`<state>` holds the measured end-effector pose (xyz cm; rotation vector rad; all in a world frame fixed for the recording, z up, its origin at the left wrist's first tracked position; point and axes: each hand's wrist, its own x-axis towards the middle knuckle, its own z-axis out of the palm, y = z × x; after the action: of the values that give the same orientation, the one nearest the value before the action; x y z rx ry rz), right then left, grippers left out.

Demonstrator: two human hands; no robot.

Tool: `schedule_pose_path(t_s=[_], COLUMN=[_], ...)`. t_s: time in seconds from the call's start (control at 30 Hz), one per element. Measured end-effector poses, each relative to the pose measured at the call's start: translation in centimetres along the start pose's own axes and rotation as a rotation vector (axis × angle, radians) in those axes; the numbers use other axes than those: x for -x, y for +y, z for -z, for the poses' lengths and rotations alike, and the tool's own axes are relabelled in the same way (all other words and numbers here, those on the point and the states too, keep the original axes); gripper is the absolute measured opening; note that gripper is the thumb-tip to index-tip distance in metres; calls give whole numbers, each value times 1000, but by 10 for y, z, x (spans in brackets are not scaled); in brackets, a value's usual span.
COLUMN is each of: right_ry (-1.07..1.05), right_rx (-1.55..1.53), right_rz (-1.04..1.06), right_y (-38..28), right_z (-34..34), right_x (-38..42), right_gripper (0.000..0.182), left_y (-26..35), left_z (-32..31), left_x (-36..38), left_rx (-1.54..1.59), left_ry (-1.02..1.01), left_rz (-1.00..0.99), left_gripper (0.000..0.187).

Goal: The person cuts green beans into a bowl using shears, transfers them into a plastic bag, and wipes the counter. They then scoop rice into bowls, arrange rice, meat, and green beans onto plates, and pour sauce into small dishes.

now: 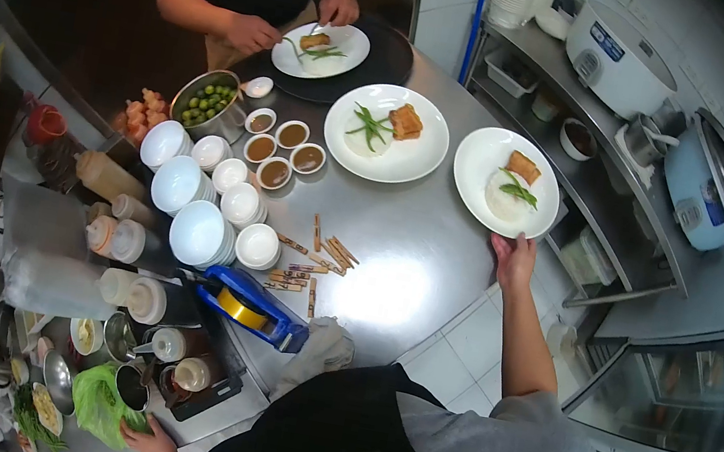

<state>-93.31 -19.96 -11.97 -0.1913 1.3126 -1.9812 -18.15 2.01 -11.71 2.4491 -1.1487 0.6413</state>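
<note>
My right hand (pixel 514 259) grips the near rim of an oval white plate (pixel 473 203), thumb and fingers at its edge. On that plate lie a mound of white rice (pixel 502 203), some green beans (pixel 518 191) and a browned, fried-looking piece (pixel 524 167). Down at the lower left, my left hand (pixel 146 441) rests beside a light green plastic bag (pixel 97 407), its fingers apart and at the bag's edge. A metal cup (pixel 132 387) stands just above that hand.
A second filled plate (pixel 346 151) sits on the steel table (pixel 394 260). Across it, a person's hands (pixel 338 7) work over another plate (pixel 351 61). White bowls (pixel 198 232), sauce cups (pixel 273 173), clothespins (pixel 338 254) and a blue tape dispenser (pixel 252 308) stand left. Shelves (pixel 620 197) line the right.
</note>
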Motion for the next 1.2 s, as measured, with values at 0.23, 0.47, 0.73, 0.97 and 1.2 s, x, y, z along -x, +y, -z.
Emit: schedule_pose_path(t_s=[0.23, 0.47, 0.73, 0.97, 1.2], right_ry=[61, 31, 33, 28, -15], right_rx=[115, 216, 182, 169, 245], right_rz=[22, 43, -12, -24, -85], right_y=[-3, -3, 14, 23, 19], right_z=[-16, -58, -121, -161, -165], right_x=[-55, -129, -193, -208, -232], right_gripper=[31, 37, 44, 40, 38], left_y=[-1, 3, 7, 12, 1], left_z=[2, 5, 8, 12, 6], left_x=[0, 1, 1, -1, 0], left_rx=[-22, -3, 62, 92, 47], left_ry=[-29, -49, -77, -100, -108], left_rz=[-4, 4, 52, 67, 34], left_gripper=[71, 69, 70, 71, 73])
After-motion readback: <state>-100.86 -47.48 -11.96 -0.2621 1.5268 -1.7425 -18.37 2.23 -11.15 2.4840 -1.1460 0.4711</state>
